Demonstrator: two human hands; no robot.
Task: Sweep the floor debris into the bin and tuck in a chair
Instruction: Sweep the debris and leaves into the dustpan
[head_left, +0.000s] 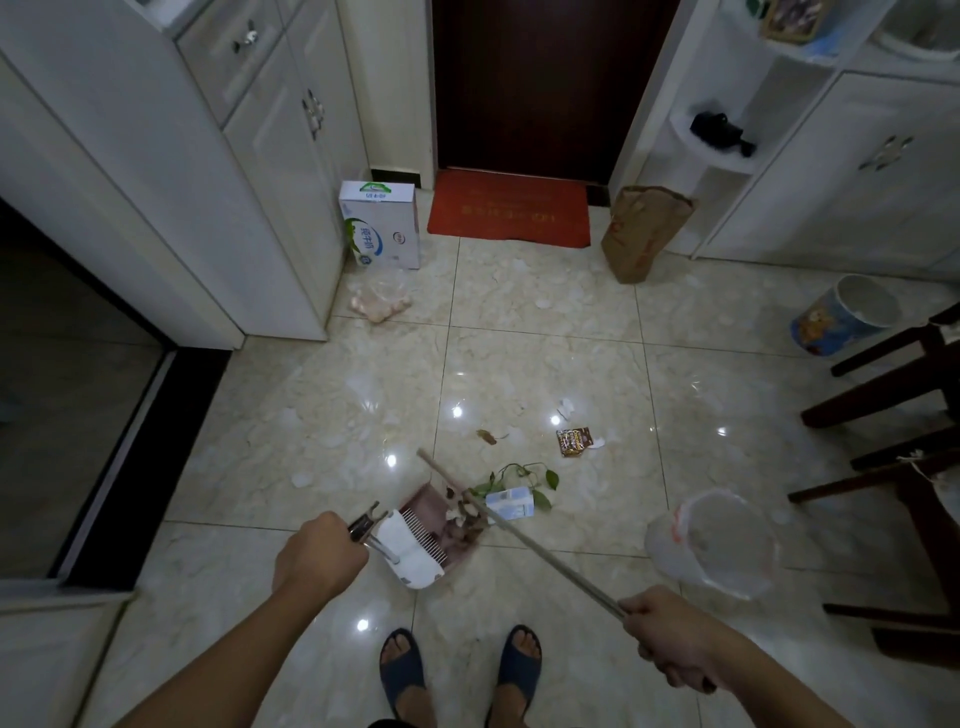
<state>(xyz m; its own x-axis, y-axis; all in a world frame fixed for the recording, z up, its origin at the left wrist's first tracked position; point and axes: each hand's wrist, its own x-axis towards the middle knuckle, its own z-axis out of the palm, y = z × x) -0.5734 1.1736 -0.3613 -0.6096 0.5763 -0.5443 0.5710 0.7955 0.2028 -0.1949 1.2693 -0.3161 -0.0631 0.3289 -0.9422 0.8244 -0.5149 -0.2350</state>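
My left hand (320, 558) grips the handle of a pink and white dustpan (423, 540) resting on the tiled floor, with scraps in its tray. My right hand (670, 636) holds the long broom handle (545, 551), whose head end reaches the dustpan mouth. A small milk carton (511, 504) and a leafy green sprig (524, 475) lie by the pan. A brown snack wrapper (573, 441), white paper bits (565, 408) and a dry leaf (487, 436) lie farther out. A bin with a clear liner (714, 543) stands right of the broom. Dark wooden chairs (893, 395) stand at the right edge.
A white milk box (382, 226) and a plastic bag (379, 304) sit by the left cabinet. A red doormat (511, 208) lies before the dark door, with a brown paper bag (641, 234) beside it. A blue patterned bin (847, 314) stands near the right cabinet.
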